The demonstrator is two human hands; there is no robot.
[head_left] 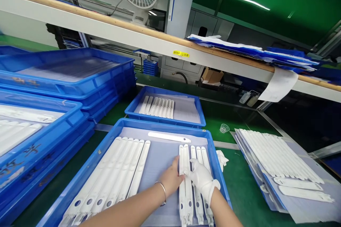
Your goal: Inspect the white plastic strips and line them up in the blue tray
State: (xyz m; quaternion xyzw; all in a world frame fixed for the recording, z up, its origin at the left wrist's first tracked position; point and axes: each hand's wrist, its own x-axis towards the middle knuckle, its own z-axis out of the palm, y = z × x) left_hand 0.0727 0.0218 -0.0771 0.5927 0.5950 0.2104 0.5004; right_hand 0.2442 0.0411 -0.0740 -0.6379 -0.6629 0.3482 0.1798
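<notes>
In the near blue tray [121, 124], my bare left hand [170, 178], with a bangle at the wrist, grips the left side of a pair of long white plastic strips [185, 198]. My right hand [201, 177], in a white glove, closes on the same pair from the right. More such strips [198, 154] lie beneath and beside the gloved hand. A row of several strips [114, 170] with dark oval spots near their lower ends fills the tray's left side. One single strip [169, 137] lies crosswise at the far end.
Behind stands another blue tray [201, 113] with several strips. Stacked blue trays [106, 88] rise at the left. At right, strips [279, 152] lie on layered sheets. A clear cup [224, 128] and crumpled white tissue [221, 159] sit on the green table. A shelf [160, 42] crosses above.
</notes>
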